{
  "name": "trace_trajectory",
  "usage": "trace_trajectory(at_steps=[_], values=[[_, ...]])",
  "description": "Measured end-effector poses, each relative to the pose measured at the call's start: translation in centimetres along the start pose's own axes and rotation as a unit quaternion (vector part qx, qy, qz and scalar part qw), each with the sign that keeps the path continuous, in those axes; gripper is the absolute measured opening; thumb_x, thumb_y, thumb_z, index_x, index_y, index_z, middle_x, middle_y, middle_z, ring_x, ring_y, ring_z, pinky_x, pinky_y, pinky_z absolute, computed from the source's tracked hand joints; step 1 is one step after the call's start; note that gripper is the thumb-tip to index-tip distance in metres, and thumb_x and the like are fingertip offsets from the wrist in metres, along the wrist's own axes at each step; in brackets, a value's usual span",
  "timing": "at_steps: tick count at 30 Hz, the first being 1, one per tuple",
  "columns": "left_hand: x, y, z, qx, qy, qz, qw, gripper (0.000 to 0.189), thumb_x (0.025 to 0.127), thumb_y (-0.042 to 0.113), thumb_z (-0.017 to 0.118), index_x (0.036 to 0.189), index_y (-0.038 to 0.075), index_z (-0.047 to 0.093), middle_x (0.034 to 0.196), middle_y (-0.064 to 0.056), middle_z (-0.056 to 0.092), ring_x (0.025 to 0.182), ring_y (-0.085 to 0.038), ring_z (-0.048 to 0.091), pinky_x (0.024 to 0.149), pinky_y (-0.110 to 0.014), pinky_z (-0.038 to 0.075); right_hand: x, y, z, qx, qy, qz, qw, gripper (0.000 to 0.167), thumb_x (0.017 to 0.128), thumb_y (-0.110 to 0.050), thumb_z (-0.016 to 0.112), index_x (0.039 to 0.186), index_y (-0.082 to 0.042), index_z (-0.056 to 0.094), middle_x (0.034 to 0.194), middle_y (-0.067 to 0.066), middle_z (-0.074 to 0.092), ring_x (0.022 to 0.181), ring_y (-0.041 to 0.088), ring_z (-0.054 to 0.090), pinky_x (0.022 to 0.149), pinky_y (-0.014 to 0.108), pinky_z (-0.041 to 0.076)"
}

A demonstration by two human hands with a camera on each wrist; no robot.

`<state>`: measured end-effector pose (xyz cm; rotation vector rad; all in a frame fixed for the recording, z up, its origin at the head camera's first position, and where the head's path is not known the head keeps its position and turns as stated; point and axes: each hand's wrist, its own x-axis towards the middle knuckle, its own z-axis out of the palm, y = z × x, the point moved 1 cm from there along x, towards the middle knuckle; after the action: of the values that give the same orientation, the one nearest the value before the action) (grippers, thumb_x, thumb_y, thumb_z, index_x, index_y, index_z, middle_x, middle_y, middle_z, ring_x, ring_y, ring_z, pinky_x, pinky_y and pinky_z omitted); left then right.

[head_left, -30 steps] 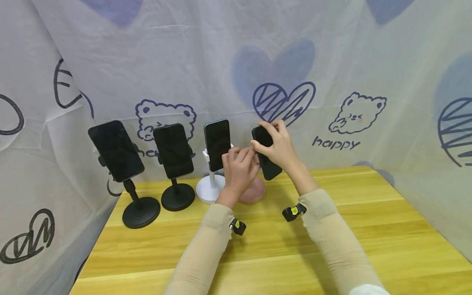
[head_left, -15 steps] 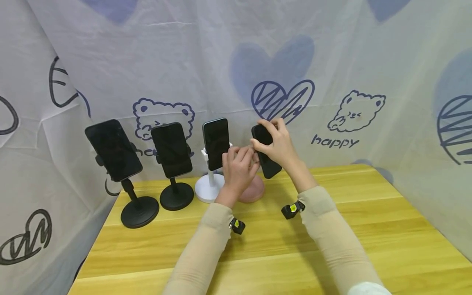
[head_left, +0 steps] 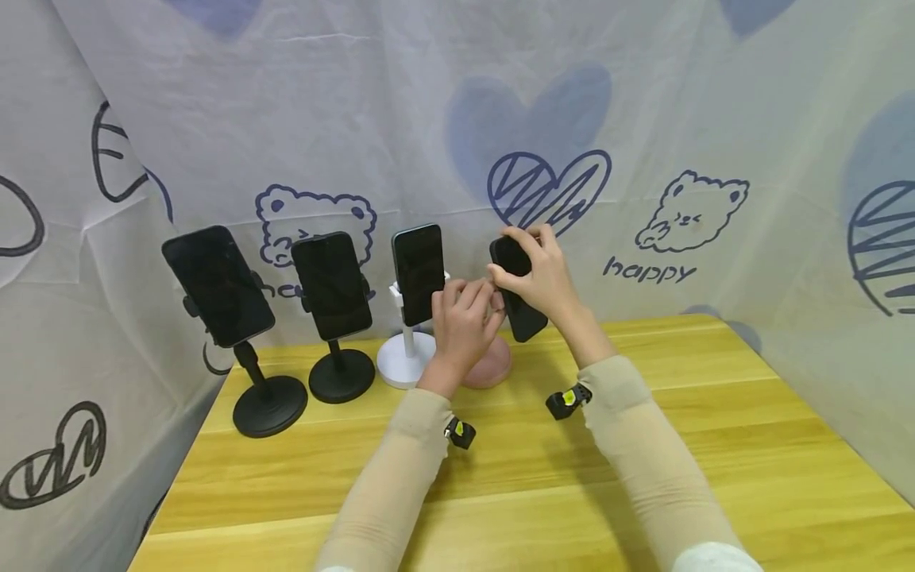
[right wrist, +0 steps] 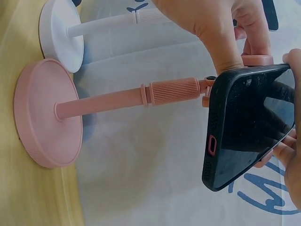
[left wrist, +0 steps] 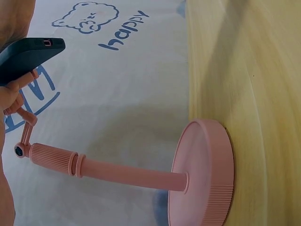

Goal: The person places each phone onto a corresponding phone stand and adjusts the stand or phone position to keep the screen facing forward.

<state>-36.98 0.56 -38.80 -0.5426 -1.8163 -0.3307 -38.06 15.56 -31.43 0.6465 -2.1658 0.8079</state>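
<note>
My right hand (head_left: 546,274) grips a black smartphone (head_left: 526,318) by its edges, thumb on the near side and fingers over the top. The phone tilts at the head of a pink phone stand (right wrist: 113,100), close to its clamp (right wrist: 257,60). My left hand (head_left: 465,322) curls its fingers at that clamp, beside the phone's left edge. In the left wrist view the pink stand's round base (left wrist: 200,174) stands on the table and its arm rises to the clamp. Whether the clamp closes round the phone cannot be told, since fingers cover much of it.
Left of the hands stand a white stand (head_left: 403,361) and two black stands (head_left: 341,376) (head_left: 270,407), each bearing a dark phone. The wooden table (head_left: 679,445) meets a printed cloth backdrop (head_left: 429,119) behind. The white stand is close beside my left hand.
Both hands keep their hold on the phone and the pink stand, with hardly any movement. The head view has shifted slightly.
</note>
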Motion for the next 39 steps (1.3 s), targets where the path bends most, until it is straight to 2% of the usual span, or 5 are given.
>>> trace_trajectory(at_steps=[7, 15, 22, 31, 39], values=[[-0.2, -0.4, 0.2, -0.019, 0.018, 0.01, 0.9996, 0.013, 0.086, 0.026, 0.068, 0.09, 0.014, 0.068, 0.095, 0.002, 0.069, 0.091, -0.02, 0.053, 0.073, -0.036, 0.039, 0.0, -0.4, 0.2, -0.001, -0.018, 0.023, 0.9996, 0.055, 0.082, -0.033, 0.075, 0.13, -0.014, 0.058, 0.115, 0.021, 0.046, 0.098, 0.035, 0.052, 0.083, 0.052, 0.049], [-0.4, -0.3, 0.3, -0.047, -0.012, 0.011, 0.9988, 0.019, 0.088, 0.025, 0.068, 0.099, 0.01, 0.067, 0.1, -0.002, 0.067, 0.095, -0.021, 0.053, 0.076, -0.036, 0.04, -0.3, -0.3, 0.4, 0.01, -0.02, 0.04, 0.9989, 0.056, 0.081, -0.032, 0.076, 0.13, -0.013, 0.058, 0.115, 0.021, 0.046, 0.095, 0.034, 0.052, 0.079, 0.05, 0.05], [-0.2, 0.2, 0.4, -0.029, -0.023, -0.003, 0.9993, 0.022, 0.087, 0.029, 0.069, 0.101, 0.012, 0.068, 0.102, -0.001, 0.067, 0.098, -0.021, 0.052, 0.082, -0.039, 0.037, -0.5, 0.1, 0.3, 0.016, -0.004, 0.035, 0.9993, 0.055, 0.08, -0.031, 0.076, 0.129, -0.012, 0.06, 0.114, 0.021, 0.047, 0.095, 0.035, 0.052, 0.08, 0.05, 0.049], [0.4, 0.8, 0.9, -0.008, -0.042, -0.012, 0.999, 0.023, 0.081, 0.03, 0.077, 0.095, 0.015, 0.067, 0.107, -0.001, 0.065, 0.104, -0.021, 0.049, 0.087, -0.043, 0.033, -0.4, 0.1, -0.1, 0.021, -0.004, 0.038, 0.9991, 0.055, 0.08, -0.029, 0.076, 0.131, -0.013, 0.059, 0.117, 0.023, 0.047, 0.097, 0.037, 0.052, 0.08, 0.051, 0.049], [0.6, 0.0, 0.9, -0.026, -0.044, -0.023, 0.9984, 0.013, 0.085, 0.027, 0.072, 0.088, 0.015, 0.066, 0.104, 0.002, 0.069, 0.103, -0.021, 0.049, 0.086, -0.043, 0.031, -0.1, -0.1, 0.2, 0.016, -0.022, 0.038, 0.9989, 0.056, 0.082, -0.031, 0.075, 0.133, -0.016, 0.059, 0.118, 0.022, 0.047, 0.1, 0.037, 0.053, 0.084, 0.054, 0.049]])
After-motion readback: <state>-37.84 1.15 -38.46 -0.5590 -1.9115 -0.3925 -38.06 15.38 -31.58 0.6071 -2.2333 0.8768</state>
